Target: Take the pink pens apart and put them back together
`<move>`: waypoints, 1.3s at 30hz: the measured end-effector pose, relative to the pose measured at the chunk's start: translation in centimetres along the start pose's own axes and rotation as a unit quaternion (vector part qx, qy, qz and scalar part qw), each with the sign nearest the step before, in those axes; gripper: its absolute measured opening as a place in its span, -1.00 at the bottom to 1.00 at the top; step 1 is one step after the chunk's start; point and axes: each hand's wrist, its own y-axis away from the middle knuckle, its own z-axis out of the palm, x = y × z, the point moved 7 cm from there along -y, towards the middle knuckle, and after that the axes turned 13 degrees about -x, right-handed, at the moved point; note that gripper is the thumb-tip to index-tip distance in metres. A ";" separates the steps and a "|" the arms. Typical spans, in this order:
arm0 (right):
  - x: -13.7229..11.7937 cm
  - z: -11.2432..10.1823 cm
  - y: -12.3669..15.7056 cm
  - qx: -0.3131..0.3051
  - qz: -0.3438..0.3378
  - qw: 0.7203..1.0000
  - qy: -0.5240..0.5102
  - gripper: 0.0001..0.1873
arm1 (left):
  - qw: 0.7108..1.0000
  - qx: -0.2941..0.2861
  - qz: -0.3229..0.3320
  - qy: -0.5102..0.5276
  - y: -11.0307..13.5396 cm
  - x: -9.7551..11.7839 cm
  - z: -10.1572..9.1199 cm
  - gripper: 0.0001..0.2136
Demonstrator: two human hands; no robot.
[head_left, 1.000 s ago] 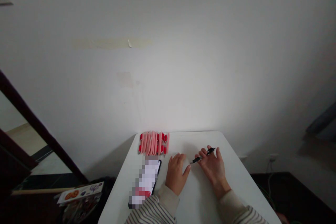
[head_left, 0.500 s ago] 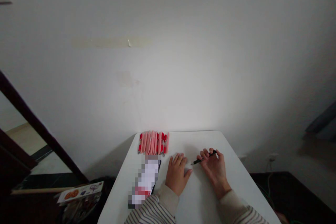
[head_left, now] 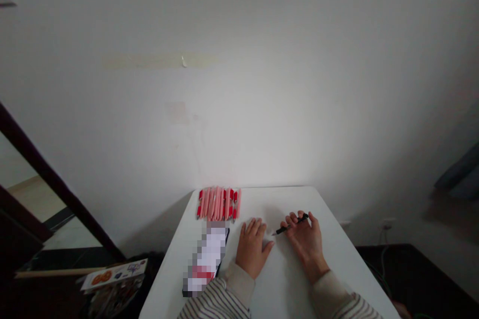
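Observation:
My left hand (head_left: 253,245) lies palm down on the white table (head_left: 277,289), fingers stretched out and holding nothing. To its right, my right hand (head_left: 304,240) is turned palm up with its fingers curled around a black pen (head_left: 283,229). The pen's tip points left and down, toward the tabletop near my left thumb; whether it touches the surface I cannot tell. Several pink and red pens (head_left: 219,203) lie side by side in a row at the far left of the table. A phone (head_left: 209,256) with a blurred screen lies left of my left hand.
A white wall (head_left: 269,84) rises directly behind the table. On the floor at left, a bin-like dark container (head_left: 130,294) has a printed white box (head_left: 116,274) on top. A wall socket with a cable (head_left: 387,224) is at right.

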 end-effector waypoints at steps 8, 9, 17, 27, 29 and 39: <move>0.0 -0.3 -0.1 0.004 0.002 1.000 0.009 -0.75 | 1.000 0.013 0.002 -0.005 0.0 -0.2 0.2 -0.56; 0.0 -0.3 -0.1 0.004 0.004 1.000 0.005 -0.74 | 1.000 0.013 0.002 -0.005 0.0 -0.2 0.2 -0.56; 0.1 -0.2 0.0 0.002 0.003 1.000 -0.004 -0.71 | 1.000 0.013 0.006 -0.005 0.0 -0.1 0.3 -0.57; -0.2 -0.1 -0.1 -0.003 -0.005 1.000 0.014 -0.80 | 1.000 0.015 0.007 -0.002 0.0 -0.1 0.3 -0.58; -0.2 -0.1 -0.1 -0.005 -0.006 1.000 0.018 -0.80 | 1.000 0.025 0.010 -0.005 0.0 -0.2 0.3 -0.58; -0.2 -0.1 0.0 -0.002 -0.004 1.000 0.014 -0.77 | 1.000 0.026 0.010 -0.007 0.0 -0.2 0.4 -0.57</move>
